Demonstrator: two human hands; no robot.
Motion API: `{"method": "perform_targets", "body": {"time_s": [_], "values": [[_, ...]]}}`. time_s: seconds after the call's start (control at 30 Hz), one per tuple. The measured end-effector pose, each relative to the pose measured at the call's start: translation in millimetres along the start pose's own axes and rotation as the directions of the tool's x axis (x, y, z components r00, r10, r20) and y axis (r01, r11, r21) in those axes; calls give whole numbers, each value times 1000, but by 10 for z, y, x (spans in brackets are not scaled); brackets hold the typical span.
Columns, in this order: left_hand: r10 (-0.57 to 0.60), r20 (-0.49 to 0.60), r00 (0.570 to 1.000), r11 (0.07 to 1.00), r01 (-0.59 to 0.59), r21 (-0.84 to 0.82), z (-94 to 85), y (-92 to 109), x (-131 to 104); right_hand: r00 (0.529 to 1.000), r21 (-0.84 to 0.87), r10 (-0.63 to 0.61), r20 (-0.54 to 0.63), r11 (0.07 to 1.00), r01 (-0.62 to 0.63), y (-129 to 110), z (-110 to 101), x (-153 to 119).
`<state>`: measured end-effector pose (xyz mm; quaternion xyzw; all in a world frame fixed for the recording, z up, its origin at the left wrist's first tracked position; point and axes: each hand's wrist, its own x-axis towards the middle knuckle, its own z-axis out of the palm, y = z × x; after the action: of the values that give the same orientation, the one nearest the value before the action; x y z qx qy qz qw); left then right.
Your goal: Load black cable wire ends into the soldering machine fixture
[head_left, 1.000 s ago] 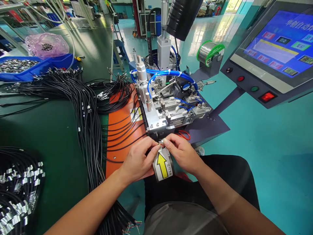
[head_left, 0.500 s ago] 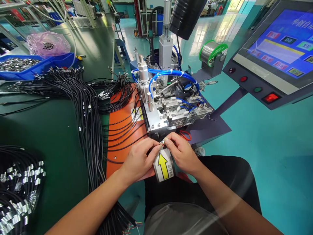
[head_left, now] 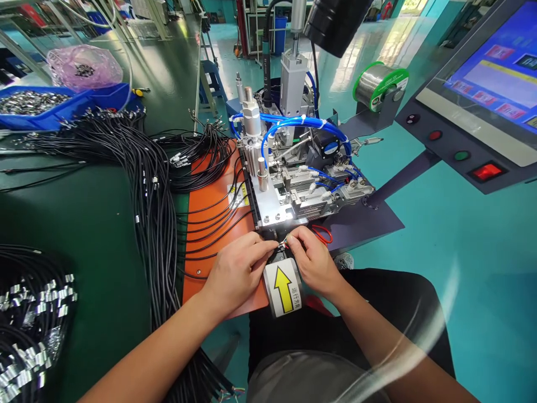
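Observation:
Thin coloured wires point(head_left: 283, 243) run between the fingertips of both hands, at the front edge of a soldering machine point(head_left: 289, 184). My left hand point(head_left: 241, 266) is closed in a pinch at their left end. From the right, my right hand point(head_left: 312, 260) pinches the same wires between thumb and fingers. Their far ends are hidden by the fingers. Just below the fingertips is a round drum with a white label and yellow arrow point(head_left: 283, 288). Several black cables point(head_left: 218, 243) lie across the orange board point(head_left: 201, 224) beside my left hand.
A thick bundle of black cables point(head_left: 155, 235) hangs over the green table point(head_left: 100, 224). Blue bins point(head_left: 46, 115) of small metal parts stand at the back left. A solder spool point(head_left: 380, 84) and a control panel point(head_left: 465, 151) rise on the right.
The view has shifted slightly, so the machine and panel sit further right. Both hands stay at the wires, and my left fingers look straighter than before.

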<state>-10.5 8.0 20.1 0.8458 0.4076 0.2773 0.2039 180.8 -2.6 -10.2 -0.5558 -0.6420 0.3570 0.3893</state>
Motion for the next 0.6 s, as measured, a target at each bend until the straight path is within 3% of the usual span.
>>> {"method": "perform_targets", "body": {"time_s": [0.6], "values": [[18,-25,1000,1000,-18,-16,52,-35,1,1000,-25,2,-18,1000,-3,59,42,-50]]}}
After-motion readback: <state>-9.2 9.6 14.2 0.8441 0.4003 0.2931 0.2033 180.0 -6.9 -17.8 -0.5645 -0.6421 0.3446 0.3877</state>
